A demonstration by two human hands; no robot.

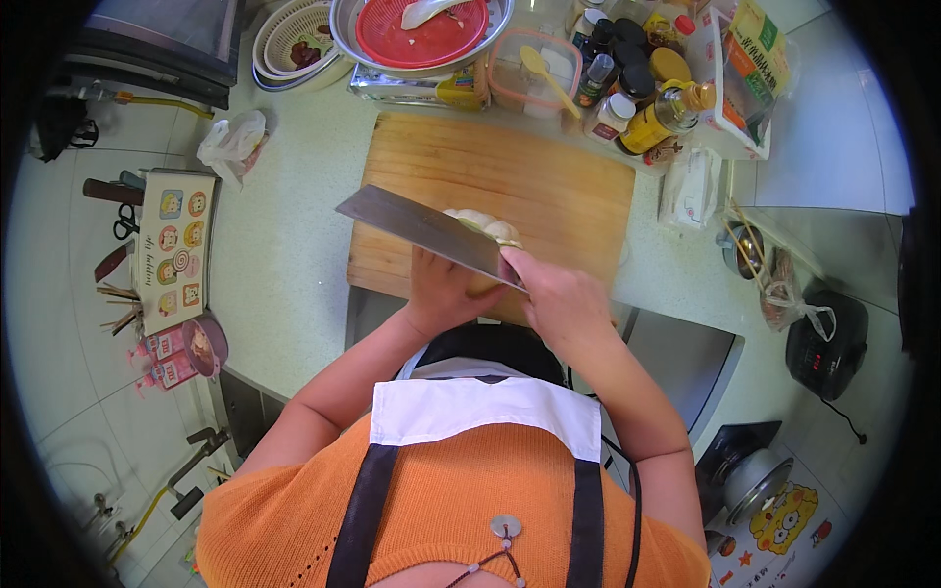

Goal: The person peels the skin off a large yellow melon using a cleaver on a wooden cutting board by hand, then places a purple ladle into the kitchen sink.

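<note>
A wooden cutting board [507, 162] lies on the counter before me. My right hand [562, 298] grips a broad metal cleaver [426, 228] at its handle end, and the blade points to the upper left across the board. Pale, lobed pieces of food [485, 223] show just beyond the blade; their kind is unclear. Below the blade, my left hand [448, 290] is partly covered by it, fingertips hidden. Whether it holds something there cannot be told.
Bottles and jars [632, 81] crowd the back right, beside a lidless plastic box [534, 70]. A red colander [423, 37] sits behind the board. On the left are a knife holder [176, 250] and a plastic bag [234, 145]; a rice cooker [827, 342] stands far right.
</note>
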